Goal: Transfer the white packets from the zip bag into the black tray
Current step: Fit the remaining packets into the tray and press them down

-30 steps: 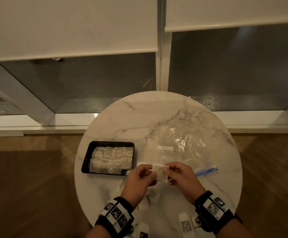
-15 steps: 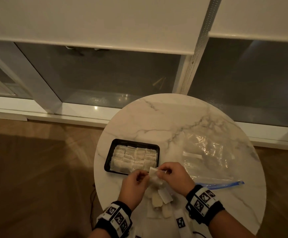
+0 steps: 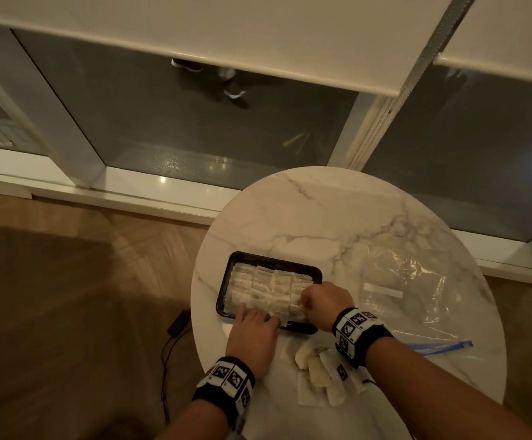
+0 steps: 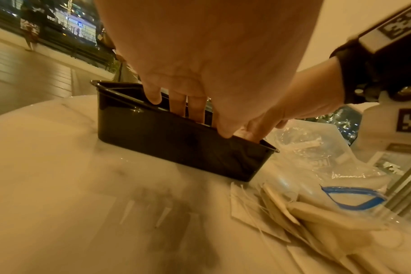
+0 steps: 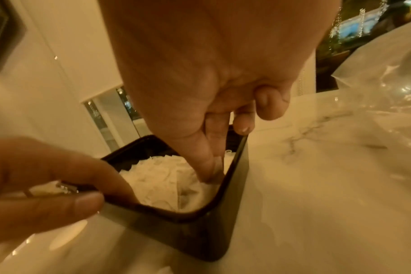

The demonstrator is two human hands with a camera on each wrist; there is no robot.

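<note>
The black tray (image 3: 272,260) sits left of centre on the marble table, packed with rows of white packets (image 3: 264,285). My left hand (image 3: 258,314) reaches over the tray's near wall (image 4: 176,148); in the right wrist view its thumb and forefinger pinch that rim. My right hand (image 3: 304,301) is at the tray's right end, thumb and forefinger pinching a white packet (image 5: 192,187) down into the corner. The clear zip bag (image 3: 417,287) with a blue zip lies flat to the right. A loose pile of packets (image 3: 318,373) lies between my wrists.
The round marble table (image 3: 321,211) ends just left of the tray, with wooden floor and a dark cable (image 3: 175,325) below. Window frames and a sill stand behind the table. Bare marble shows beyond the tray.
Both hands moved from the table's near middle leftward to the tray with a packet. The right hand lowered it into the tray's right end; the left took the near rim.
</note>
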